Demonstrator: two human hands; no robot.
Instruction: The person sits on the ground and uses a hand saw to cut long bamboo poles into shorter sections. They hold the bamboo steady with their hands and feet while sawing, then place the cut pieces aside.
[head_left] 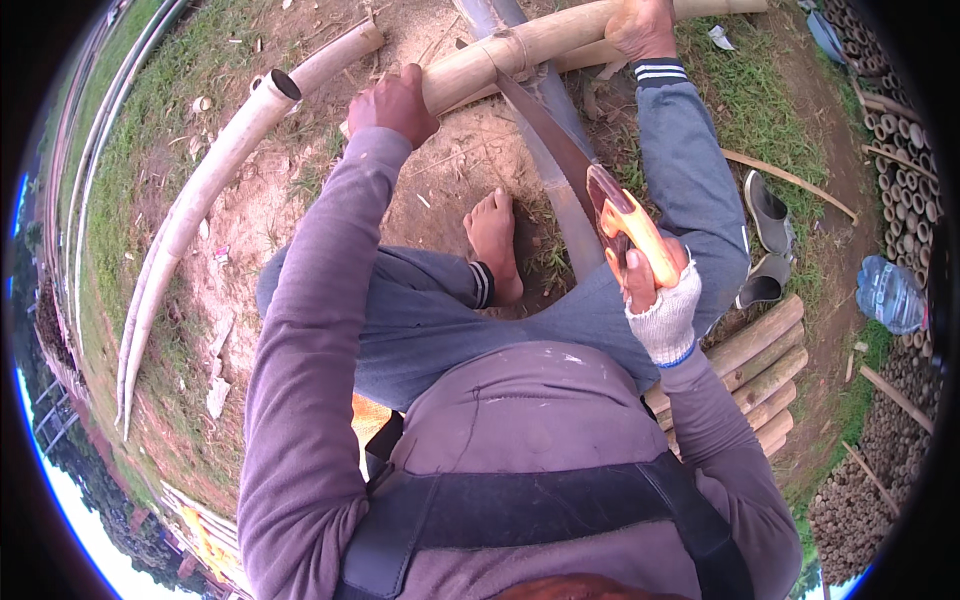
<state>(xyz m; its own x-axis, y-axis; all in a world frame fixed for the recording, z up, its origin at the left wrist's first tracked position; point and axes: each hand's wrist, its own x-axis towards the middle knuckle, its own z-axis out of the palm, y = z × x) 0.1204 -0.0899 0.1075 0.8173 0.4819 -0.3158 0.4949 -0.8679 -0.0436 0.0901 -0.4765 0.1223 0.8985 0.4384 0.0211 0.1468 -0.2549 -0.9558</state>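
Note:
A thick bamboo pole lies crosswise at the far side, in front of me. My bare left hand is closed round its left end. In my right hand, which wears a white knit fingerless glove, I grip the orange and dark handle of a handsaw. The saw's long brown blade slants up to the left, and its tip touches the pole close to a joint. My bare right foot presses on the pole, right of the blade. Under the pole runs a grey beam.
Longer bamboo poles curve along the left. Cut bamboo lengths lie at my right side, near a pair of dark shoes. Farther right are a clear blue plastic bottle and stacked bamboo pieces. Sawdust covers the ground ahead.

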